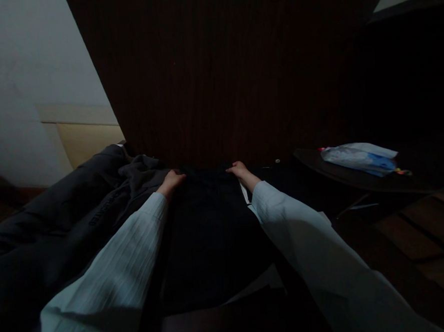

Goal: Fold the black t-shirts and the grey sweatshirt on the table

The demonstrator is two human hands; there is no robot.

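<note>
A very dark piece of fabric (211, 237), perhaps a garment, hangs or lies stretched between my two hands; its kind is lost in the dim light. My left hand (173, 180) pinches its upper left corner, with thumb and fingers closed. At the upper right corner, my right hand (241, 172) grips the same fabric, fingers bent over the edge. A thin white strip (245, 193) shows just below my right hand. To the left of my left hand lies a crumpled dark grey garment (107, 203) with printed lettering.
A tall dark wooden panel (220, 76) rises right behind my hands. On the right, a clear plastic bag (360, 157) with white and blue contents rests on a dark rounded surface (320, 167). A pale wall (20, 73) stands at the left, and brown flooring (418, 234) shows lower right.
</note>
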